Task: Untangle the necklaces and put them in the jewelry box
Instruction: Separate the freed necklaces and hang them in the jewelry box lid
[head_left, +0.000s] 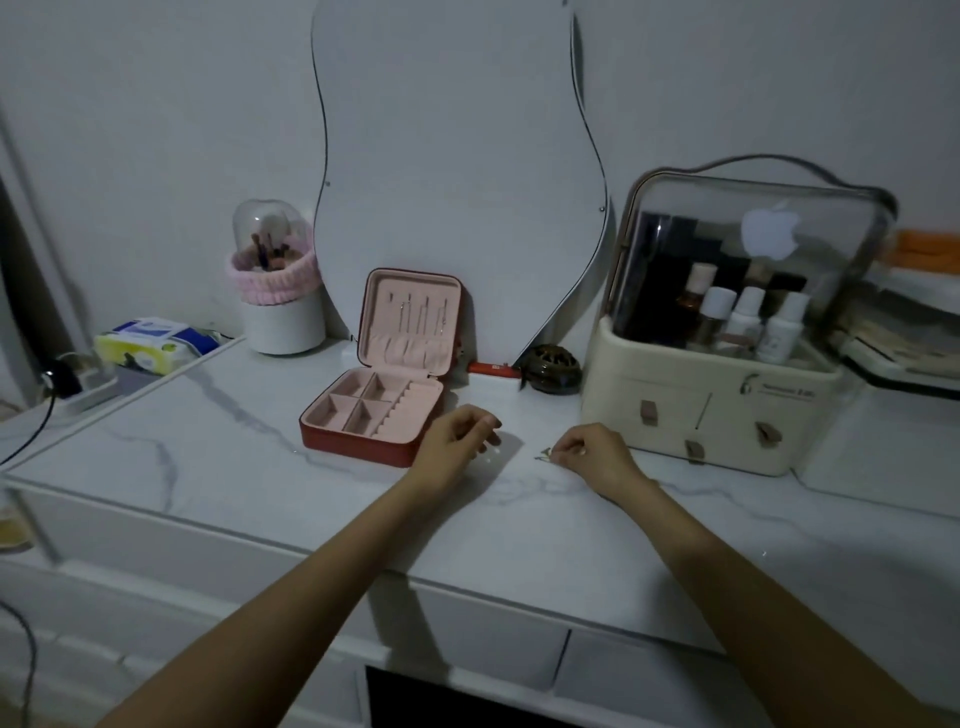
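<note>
Marble-patterned white covers the tabletop (208, 457), and on it sits the box (382, 395), red outside and pink inside, lid standing open against the mirror (457, 171) behind it. Thin pieces hang in the lid (too small to say what they are); the bottom tray's square compartments look bare.

Just right of the box, near its front corner, the left hand (457, 441) hovers over the tabletop with its fingers loosely curled and thumb close to the fingertips. Whether it has hold of a fine chain cannot be told in this dim light.

Farther right of the box, the right hand (592, 452) is held low over the tabletop, thumb and fingers pinched together on a small metallic bit of necklace (544, 455) that pokes out toward the left hand. A faint glint lies between the two hands, but no chain can be traced there.

Well right of the box stands a cream case (711, 415) with a clear domed lid and bottles inside. Between case and box, at the mirror's foot, rest a dark round tin (553, 369) and a red stick (491, 368). Left of the box, a white cup (283, 325) wears a pink band, with a wipes pack (150, 345) beyond it.
</note>
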